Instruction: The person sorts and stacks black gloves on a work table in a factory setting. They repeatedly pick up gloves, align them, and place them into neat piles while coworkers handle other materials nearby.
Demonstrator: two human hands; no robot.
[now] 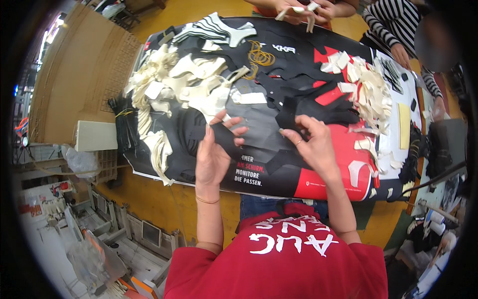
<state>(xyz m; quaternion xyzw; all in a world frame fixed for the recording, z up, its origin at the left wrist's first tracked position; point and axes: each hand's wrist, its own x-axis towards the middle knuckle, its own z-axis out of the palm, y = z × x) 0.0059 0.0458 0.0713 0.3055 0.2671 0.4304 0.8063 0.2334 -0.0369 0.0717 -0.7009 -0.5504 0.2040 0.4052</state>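
Observation:
My left hand is raised over the table's near middle, thumb and fingers bent round a black cut piece of fabric-like material. My right hand pinches another black cut piece between thumb and fingers, at its right end. The two pieces look apart from each other. More black cut pieces lie spread beyond my right hand. Just beyond my left fingers is a heap of cream-white cut pieces. Under my hands, a black and red printed sheet covers the table.
Yellow rubber bands lie at the far middle. A second cream heap sits at the right. Across the table, a person's hands hold cream strips; another person in a striped top stands far right. Cardboard stands at the left.

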